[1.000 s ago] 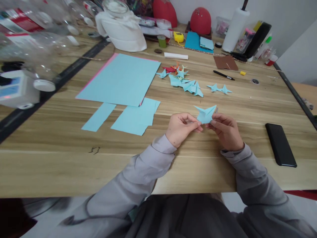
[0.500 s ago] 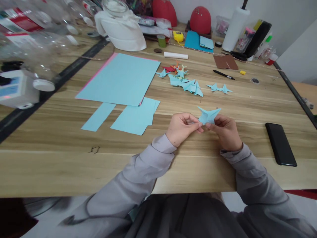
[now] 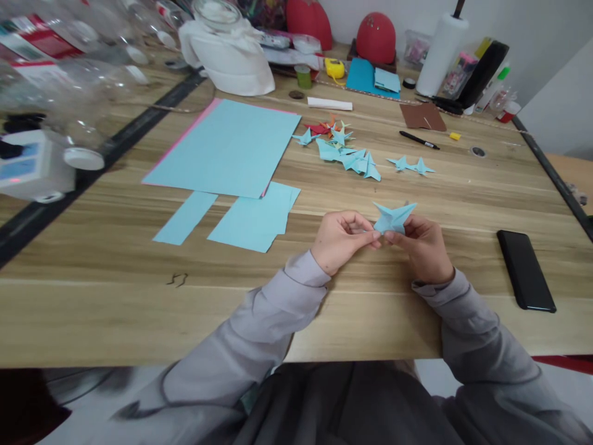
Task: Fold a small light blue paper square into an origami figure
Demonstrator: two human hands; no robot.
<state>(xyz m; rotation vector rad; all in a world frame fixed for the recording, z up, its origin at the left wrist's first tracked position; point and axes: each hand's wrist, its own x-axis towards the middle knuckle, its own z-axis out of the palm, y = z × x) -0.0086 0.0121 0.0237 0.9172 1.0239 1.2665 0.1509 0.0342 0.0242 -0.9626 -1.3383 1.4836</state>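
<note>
Between my two hands is a light-blue folded paper piece (image 3: 393, 217), an origami form with two points spreading upward. My left hand (image 3: 343, 239) pinches its lower left corner between thumb and fingers. On the lower right side, my right hand (image 3: 419, 246) grips it the same way, its fingers partly behind the paper. Beyond the hands lies a cluster of folded blue paper pieces (image 3: 354, 161), with red and orange origami (image 3: 324, 128) at its back. Two small blue paper cranes (image 3: 411, 165) rest to the right of that cluster.
Large blue sheets (image 3: 227, 148) over pink ones lie left, with cut blue pieces (image 3: 254, 219) and a strip (image 3: 185, 219) in front. A black phone (image 3: 525, 270) is at right. A pen (image 3: 419, 139), tape measure (image 3: 334, 68) and plastic bottles (image 3: 83, 123) stand or lie farther off.
The folded paper has shifted slightly right and tilted a little between my fingers. Both hands stay nearly in place, still pinching it.
</note>
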